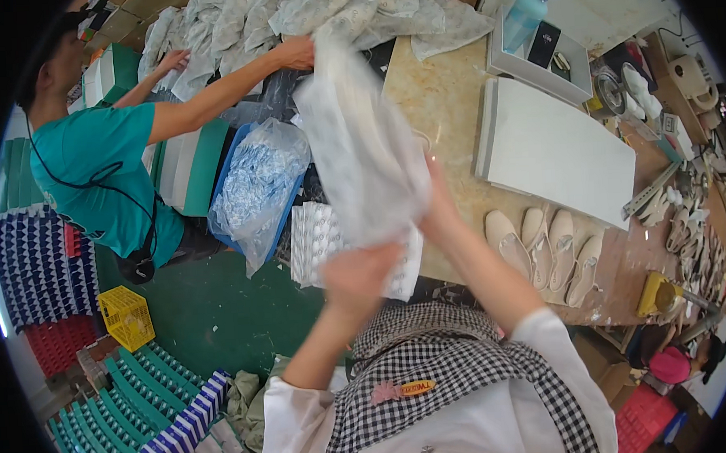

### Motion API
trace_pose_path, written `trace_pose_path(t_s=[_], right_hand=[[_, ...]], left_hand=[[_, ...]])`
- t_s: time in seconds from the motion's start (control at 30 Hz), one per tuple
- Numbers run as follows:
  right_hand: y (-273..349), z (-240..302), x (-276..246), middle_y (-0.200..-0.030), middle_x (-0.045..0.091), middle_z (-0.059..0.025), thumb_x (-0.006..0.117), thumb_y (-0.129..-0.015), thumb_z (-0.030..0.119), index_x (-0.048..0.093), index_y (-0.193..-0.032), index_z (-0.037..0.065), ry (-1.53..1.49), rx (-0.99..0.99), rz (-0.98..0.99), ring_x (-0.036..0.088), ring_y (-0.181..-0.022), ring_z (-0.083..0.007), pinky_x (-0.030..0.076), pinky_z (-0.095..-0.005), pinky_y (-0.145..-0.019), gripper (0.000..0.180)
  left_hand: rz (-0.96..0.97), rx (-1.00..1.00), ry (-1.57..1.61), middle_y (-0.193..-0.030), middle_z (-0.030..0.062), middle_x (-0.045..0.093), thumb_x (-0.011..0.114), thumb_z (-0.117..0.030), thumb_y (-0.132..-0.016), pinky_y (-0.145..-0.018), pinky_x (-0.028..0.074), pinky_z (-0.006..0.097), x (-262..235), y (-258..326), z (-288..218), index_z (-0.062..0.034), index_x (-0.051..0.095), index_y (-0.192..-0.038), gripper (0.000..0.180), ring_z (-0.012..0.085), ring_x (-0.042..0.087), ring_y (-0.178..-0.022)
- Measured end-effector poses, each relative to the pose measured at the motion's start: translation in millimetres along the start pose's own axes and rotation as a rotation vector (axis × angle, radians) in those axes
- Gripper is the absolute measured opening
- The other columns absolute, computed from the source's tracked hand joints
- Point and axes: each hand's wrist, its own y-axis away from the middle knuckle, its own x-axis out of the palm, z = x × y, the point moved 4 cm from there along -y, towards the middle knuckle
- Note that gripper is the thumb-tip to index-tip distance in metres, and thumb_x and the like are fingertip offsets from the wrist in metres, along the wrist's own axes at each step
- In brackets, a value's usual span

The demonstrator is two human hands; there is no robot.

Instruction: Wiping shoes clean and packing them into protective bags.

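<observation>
Both hands hold up a sheet of white wrapping paper (363,145) above the counter (447,101), so the step in hand looks like spreading or shaking it out. The left hand (357,277) pinches its lower edge at 6 o'clock, fingers closed on it. The right hand (439,203) grips the edge at 3 o'clock, fingers closed too. Beige shoes (546,251) lie at 4 o'clock; laying the sheet flat likely comes next.
</observation>
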Motion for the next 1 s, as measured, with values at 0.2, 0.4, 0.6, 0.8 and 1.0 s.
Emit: trace_pose_path(t_s=[0.2,0.4,0.6,0.8,1.0], right_hand=[[4.6,-35.4,44.9,-0.103,0.070,-0.0048,0.065,-0.089,0.018,0.067,-0.114,0.003,0.704,0.083,0.722,0.063,-0.090,-0.0102,0.050,-0.0274,-0.082,0.029],[-75.7,-32.4,-102.9,-0.095,0.072,-0.0118,0.068,-0.085,0.023,0.071,-0.103,0.002,0.821,0.172,0.243,0.067,-0.083,-0.0163,0.052,-0.0312,-0.074,0.028],[-170.8,-61.7,-132.9,-0.102,0.069,-0.0160,0.057,-0.091,0.016,0.062,-0.123,0.006,1.504,-0.159,0.353,0.066,-0.086,-0.0242,0.050,-0.0334,-0.082,0.033],[-35.9,45.6,-75.3,-0.118,0.066,-0.0125,0.047,-0.091,0.001,0.058,-0.129,0.011,1.246,-0.203,0.333,0.064,-0.102,-0.0261,0.047,-0.0320,-0.090,0.040],[93.7,89.2,-41.4,-0.110,0.067,-0.0164,0.048,-0.088,-0.003,0.056,-0.132,0.015,1.385,-0.092,0.348,0.066,-0.090,-0.0296,0.050,-0.0325,-0.079,0.048]], left_hand=[[-0.234,-0.619,0.315,-0.064,-0.0017,0.058,0.065,-0.003,-0.087,-0.051,0.034,0.021,-54.7,-7.8,69.9,0.0054,0.069,-0.083,0.010,0.0022,0.046,-0.059],[-0.434,-0.840,0.275,-0.061,-0.0006,0.058,0.061,-0.002,-0.086,-0.050,0.032,0.020,-97.2,5.2,96.9,0.0031,0.071,-0.080,0.012,0.0021,0.044,-0.055],[-0.097,-0.490,0.174,-0.056,0.0010,0.056,0.063,-0.005,-0.087,-0.044,0.032,0.021,-113.2,-50.0,41.6,0.0052,0.071,-0.082,0.014,0.0039,0.044,-0.048],[0.018,-0.915,0.349,-0.053,0.0038,0.053,0.068,-0.015,-0.086,-0.045,0.036,0.026,-35.5,-16.2,106.8,0.0019,0.071,-0.083,0.018,0.0078,0.046,-0.046],[-0.021,-0.708,-0.039,-0.059,0.0092,0.061,0.066,-0.029,-0.086,-0.052,0.042,0.033,-10.5,7.4,111.5,-0.0028,0.072,-0.085,0.027,0.0194,0.055,-0.049]])
